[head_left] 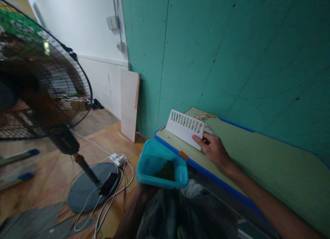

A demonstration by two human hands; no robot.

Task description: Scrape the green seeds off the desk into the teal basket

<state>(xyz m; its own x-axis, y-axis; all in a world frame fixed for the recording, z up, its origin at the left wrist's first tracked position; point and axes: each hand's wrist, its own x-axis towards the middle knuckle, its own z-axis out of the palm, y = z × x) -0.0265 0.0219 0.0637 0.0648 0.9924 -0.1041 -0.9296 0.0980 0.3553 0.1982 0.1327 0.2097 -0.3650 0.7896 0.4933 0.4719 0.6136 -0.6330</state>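
My right hand (212, 148) is closed on a white plastic plate (183, 130) with a row of slots along its upper edge. The plate stands tilted over the left end of a pale green tabletop (252, 153) with blue edging. Behind the plate lies a scatter of small tan grains (203, 116). Below and to the left, my left hand (147, 191) supports a turquoise plastic tub (149, 163) from underneath; its fingers are mostly hidden by the tub. Small dark green grains (167, 171) are heaped at one side inside the tub, which is just off the table's edge.
A standing fan (63, 139) fills the left, with a phone (109, 184) on its round base. White cables (132, 172) and a power strip (117, 159) lie on the floor. A board (129, 105) leans on the green wall (219, 53) behind the table.
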